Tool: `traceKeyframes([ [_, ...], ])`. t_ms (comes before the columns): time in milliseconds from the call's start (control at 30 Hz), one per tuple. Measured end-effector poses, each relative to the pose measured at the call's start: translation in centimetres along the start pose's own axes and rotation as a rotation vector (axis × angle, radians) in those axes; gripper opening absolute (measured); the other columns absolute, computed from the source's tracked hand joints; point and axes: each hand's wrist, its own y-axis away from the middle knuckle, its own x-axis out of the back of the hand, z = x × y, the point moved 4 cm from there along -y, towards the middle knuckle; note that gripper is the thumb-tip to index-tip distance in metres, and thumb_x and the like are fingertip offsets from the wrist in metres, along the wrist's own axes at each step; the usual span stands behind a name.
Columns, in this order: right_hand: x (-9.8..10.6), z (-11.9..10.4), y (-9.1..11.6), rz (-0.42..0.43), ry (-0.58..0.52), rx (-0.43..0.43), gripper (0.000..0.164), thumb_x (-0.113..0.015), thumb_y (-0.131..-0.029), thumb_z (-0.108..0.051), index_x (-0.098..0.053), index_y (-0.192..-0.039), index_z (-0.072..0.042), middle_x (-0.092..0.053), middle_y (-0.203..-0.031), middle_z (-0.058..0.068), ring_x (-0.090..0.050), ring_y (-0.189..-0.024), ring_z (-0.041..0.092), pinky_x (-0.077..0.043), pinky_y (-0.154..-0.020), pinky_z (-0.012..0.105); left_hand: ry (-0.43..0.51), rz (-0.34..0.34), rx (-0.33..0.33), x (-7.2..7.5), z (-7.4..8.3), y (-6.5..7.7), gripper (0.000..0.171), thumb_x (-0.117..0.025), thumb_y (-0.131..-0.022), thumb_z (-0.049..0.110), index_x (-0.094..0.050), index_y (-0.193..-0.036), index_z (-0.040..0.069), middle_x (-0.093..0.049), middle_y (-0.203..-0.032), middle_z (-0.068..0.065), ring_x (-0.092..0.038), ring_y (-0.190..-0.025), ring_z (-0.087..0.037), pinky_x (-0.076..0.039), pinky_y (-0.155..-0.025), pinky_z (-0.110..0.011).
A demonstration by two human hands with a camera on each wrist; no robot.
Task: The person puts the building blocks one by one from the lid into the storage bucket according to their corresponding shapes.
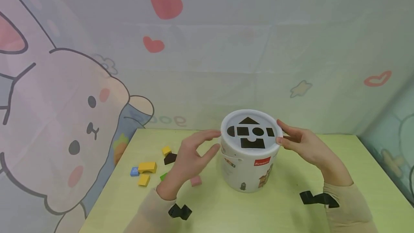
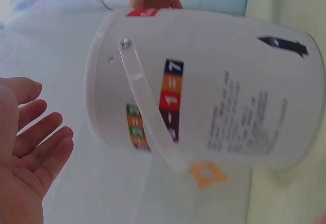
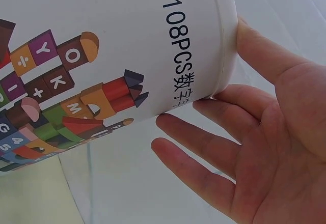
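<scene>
A white bucket [image 1: 242, 175] with printed sides stands upright on the table. Its lid [image 1: 233, 143] has several dark shaped openings. The right hand [image 1: 304, 145] holds the lid's right edge between thumb and index finger. In the right wrist view, the other fingers [image 3: 196, 165] extend beside the bucket wall [image 3: 127, 20], which is printed with coloured blocks. On the opposite side is the left hand [image 1: 194, 157], its fingers spread near the rim. The left wrist view shows a gap between those fingers [image 2: 43, 132] and the lid edge. The bucket's white handle [image 2: 147, 102] hangs down.
Left of the bucket lie loose blocks: a yellow arch block [image 1: 147, 167], a blue block [image 1: 134, 171], small yellow blocks [image 1: 143, 180], a dark block [image 1: 170, 158] and a pink block [image 1: 196, 181]. The left forearm partly hides a green block [image 1: 163, 176]. A printed cloth [image 1: 226, 46] hangs behind the table.
</scene>
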Motion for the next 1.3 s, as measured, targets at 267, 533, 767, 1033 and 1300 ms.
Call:
traceKeyframes([
  [267,0.0,-0.1,-0.1,0.005,0.012,0.013,0.075,-0.067,-0.109,-0.029,-0.028,-0.169,-0.009,-0.042,-0.165,0.02,-0.056,-0.139,0.041,-0.044,-0.111,0.063,-0.044,0.038,0.192,4.2,-3.4,4.7,0.03,-0.078,-0.098,0.004,-0.077,-0.127,0.011,-0.076,-0.125,-0.005,-0.074,-0.105,-0.023,-0.061,-0.075,-0.026],
  [533,0.2,-0.4,-0.5,-0.011,0.071,0.025,0.075,-0.07,-0.107,-0.029,-0.031,-0.168,-0.007,-0.054,-0.155,0.021,-0.058,-0.137,0.043,-0.043,-0.111,0.069,-0.112,0.034,0.379,7.9,-6.1,9.2,0.027,-0.077,-0.099,0.005,-0.078,-0.126,0.011,-0.077,-0.12,-0.003,-0.076,-0.098,-0.016,-0.06,-0.083,-0.025],
  [767,0.6,-0.8,-0.4,-0.017,0.106,0.008,0.075,-0.07,-0.107,-0.031,-0.033,-0.167,-0.007,-0.063,-0.145,0.021,-0.059,-0.137,0.043,-0.044,-0.11,0.07,-0.253,0.023,0.504,10.8,-8.2,11.9,0.025,-0.079,-0.1,0.013,-0.079,-0.125,0.01,-0.078,-0.122,-0.002,-0.075,-0.101,-0.021,-0.063,-0.084,-0.039],
  [1033,0.6,-0.7,-0.5,-0.011,0.079,-0.003,0.076,-0.07,-0.107,-0.031,-0.031,-0.168,-0.009,-0.062,-0.147,0.021,-0.056,-0.139,0.044,-0.042,-0.111,0.07,-0.329,0.003,0.561,13.7,-10.8,13.9,0.025,-0.079,-0.099,0.009,-0.078,-0.123,0.003,-0.078,-0.121,-0.01,-0.075,-0.103,-0.03,-0.062,-0.087,-0.051],
  [1300,0.5,-0.3,-0.4,-0.007,0.081,0.001,0.076,-0.07,-0.107,-0.033,-0.031,-0.168,-0.01,-0.062,-0.147,0.02,-0.057,-0.139,0.042,-0.043,-0.111,0.069,-0.285,-0.184,0.657,15.7,-14.0,14.8,0.032,-0.076,-0.102,0.012,-0.073,-0.13,-0.004,-0.075,-0.125,-0.02,-0.071,-0.114,-0.038,-0.062,-0.089,-0.044],
])
